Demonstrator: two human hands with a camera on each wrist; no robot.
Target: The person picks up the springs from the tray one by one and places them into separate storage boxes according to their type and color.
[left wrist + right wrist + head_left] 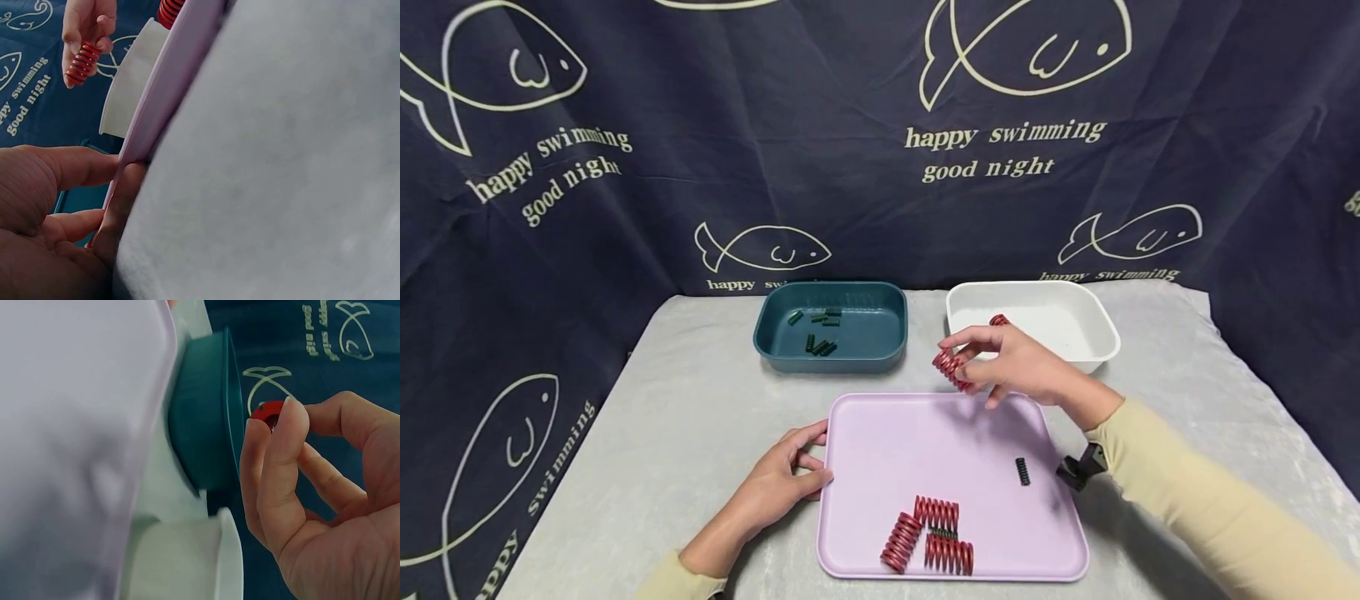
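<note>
In the head view, the right hand pinches a red spring near the white bin and the far edge of the tray. The left hand grips the tray's left rim. Three more springs, red too, lie around a green one; a black one lies apart. Small springs sit in the teal bin.

The left wrist view shows fingers and thumb pinching the rim.

In the right wrist view, fingertips partly hide the held spring.
</note>
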